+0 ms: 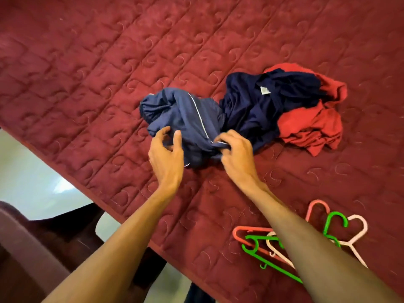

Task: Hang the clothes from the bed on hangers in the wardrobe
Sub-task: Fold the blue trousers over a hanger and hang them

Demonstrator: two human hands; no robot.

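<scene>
View: head camera, looking down on the bed.
Bed cover (109, 73): maroon quilt that fills most of the frame; bare quilt lies to the left of the clothes and beyond them.
Bed edge (87, 186): piped border that runs diagonally from mid-left to bottom centre, with both forearms crossing it.
Blue garment (185, 110): crumpled on the quilt at centre, with a white piping line. Its far-right side touches the navy garment, and its near edge lies well inside the bed edge.
Navy garment (251, 106): bunched just right of the blue one, with a white label showing near its top.
Red garment (310, 127): partly under the navy garment and to its right, reaching farthest right of the pile.
Left hand (166, 149): at the near-left edge of the blue garment, with curved, spread fingers and a raised thumb. Whether it grips the cloth cannot be told.
Right hand (236, 152): fingers curled round a bunched fold at the near-right of the blue garment.
Hangers (260, 237): pink, green and white, overlapping on the quilt at lower right. They are well apart from the clothes and partly hidden by the right forearm.
Floor (32, 182): pale surface beyond the bed edge at left.
Dark brown furniture (32, 248): at lower left, close beside the bed edge.
</scene>
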